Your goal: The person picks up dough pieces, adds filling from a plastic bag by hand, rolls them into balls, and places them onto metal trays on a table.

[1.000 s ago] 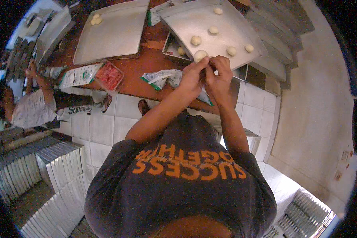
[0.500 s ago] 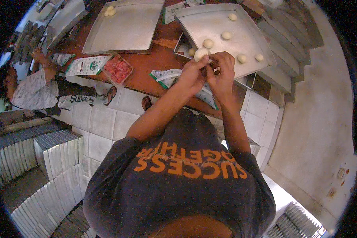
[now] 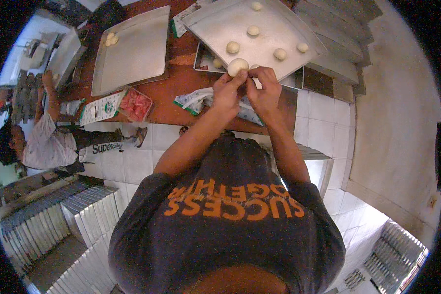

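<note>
A pale round dough ball (image 3: 238, 67) sits in the fingers of my left hand (image 3: 226, 93), which is closed on it. Close beside it, my right hand (image 3: 264, 92) has thumb and fingertips pinched together; whatever lies between them is too small to make out. Both hands are over the near edge of a large metal tray (image 3: 206, 23). Several dough balls are spread on that tray, one (image 3: 233, 47) just beyond my left fingertips and another (image 3: 280, 54) right of my right hand.
Left on the brown table (image 3: 181, 81) lies a second metal tray (image 3: 139, 54) with a small dough cluster (image 3: 111, 39). Nearer are a clear box of red pieces (image 3: 135, 104) and plastic packaging (image 3: 193, 100). Another person (image 3: 49, 142) is at far left; concrete steps (image 3: 328, 44) rise at right.
The whole view has shifted, so trays and table appear higher and further left. My left hand keeps the dough ball, while my right fingertips have changed their pinch beside it.
</note>
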Demonstrator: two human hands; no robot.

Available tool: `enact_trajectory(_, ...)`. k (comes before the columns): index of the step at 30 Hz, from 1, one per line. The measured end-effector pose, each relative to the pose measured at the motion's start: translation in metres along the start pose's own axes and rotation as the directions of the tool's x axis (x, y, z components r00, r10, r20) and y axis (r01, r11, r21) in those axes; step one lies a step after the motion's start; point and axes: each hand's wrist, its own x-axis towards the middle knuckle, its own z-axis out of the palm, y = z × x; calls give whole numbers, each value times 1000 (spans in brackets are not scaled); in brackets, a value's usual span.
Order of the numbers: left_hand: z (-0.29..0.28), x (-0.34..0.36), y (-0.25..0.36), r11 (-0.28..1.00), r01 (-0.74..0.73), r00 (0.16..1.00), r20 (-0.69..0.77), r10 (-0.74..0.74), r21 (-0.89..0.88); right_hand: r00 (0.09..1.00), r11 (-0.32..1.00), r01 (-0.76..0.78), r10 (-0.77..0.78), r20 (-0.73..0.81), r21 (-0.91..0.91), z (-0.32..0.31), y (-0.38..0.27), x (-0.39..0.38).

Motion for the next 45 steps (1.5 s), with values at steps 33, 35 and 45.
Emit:
enact_trajectory(33, -44, -10, 22, 283, -718, 626, 412, 662, 636, 465, -105, -787, 545, 697, 607, -28, 23, -11)
enact_trajectory(35, -80, -14, 36, 247, -629, 639, 310, 703, 737, 545, 299, -837, 534, 646, 459, -38, 7, 27)
enact_trajectory(45, -196, -80, 54, 324, -182, 761, -75, 644, 929, 998, 736, -42, 58, 2, -675, -1, 260, 193)
